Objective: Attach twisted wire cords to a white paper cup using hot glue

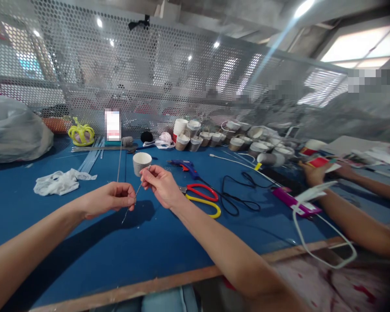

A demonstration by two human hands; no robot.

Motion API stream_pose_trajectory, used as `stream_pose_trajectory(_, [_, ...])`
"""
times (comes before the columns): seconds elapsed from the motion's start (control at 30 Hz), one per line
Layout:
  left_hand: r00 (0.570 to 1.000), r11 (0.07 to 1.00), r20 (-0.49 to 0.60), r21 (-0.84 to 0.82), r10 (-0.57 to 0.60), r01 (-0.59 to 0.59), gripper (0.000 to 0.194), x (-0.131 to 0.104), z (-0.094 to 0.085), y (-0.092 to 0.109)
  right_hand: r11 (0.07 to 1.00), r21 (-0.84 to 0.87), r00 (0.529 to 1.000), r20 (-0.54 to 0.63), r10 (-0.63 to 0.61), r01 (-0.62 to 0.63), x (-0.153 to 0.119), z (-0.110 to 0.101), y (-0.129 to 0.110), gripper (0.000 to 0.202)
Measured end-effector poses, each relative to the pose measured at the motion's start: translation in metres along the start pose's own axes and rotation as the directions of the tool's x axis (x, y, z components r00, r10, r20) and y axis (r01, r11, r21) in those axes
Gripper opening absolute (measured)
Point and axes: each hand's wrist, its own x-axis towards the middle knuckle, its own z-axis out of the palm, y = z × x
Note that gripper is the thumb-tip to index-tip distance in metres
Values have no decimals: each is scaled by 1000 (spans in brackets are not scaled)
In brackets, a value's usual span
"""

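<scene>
Both my hands hold a thin, greyish twisted string [138,190] above the blue table. My left hand [115,200] pinches it low, near its frayed end, which hangs below the fingers. A little higher and to the right, my right hand [160,184] is closed on the upper part, thumb against fingers. A strand [119,161] runs from near a small grey yarn ball [127,141] down toward my left hand. Just behind my right hand stands a small whitish-grey cup [141,162]. Red-and-yellow-handled scissors [203,193] lie beside my right forearm, their blades mostly hidden.
Beyond the scissors lies a blue glue gun [186,167] with a black cord. White crumpled fabric [60,182] rests at left. Several small cups with handles [211,138] line the back, before a perforated metal screen [182,78]. At right, another person's hands [315,173] work at the table.
</scene>
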Motion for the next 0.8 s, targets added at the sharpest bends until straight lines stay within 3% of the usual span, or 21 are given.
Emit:
stream_pose_trajectory(0.13, [999, 999, -48, -53, -5, 3, 25, 1, 0, -1, 999, -29, 999, 50, 18, -17, -2, 1, 0, 27])
stream_pose_trajectory(0.33, [991, 1000, -131, -29, 7, -11, 25, 3, 0, -3, 946, -323, 971, 234, 56, 23, -7, 2, 4, 24])
stream_pose_trajectory(0.53, [991, 996, -124, 85, 49, -39, 24, 2, -4, -1, 950, -311, 968, 227, 110, -35, -5, -2, 6, 26])
stream_pose_trajectory(0.8, [983, 985, -176, 169, 51, -21, 27, 4, -5, -3, 880, -473, 964, 248, 98, 32, -5, -2, 8, 24])
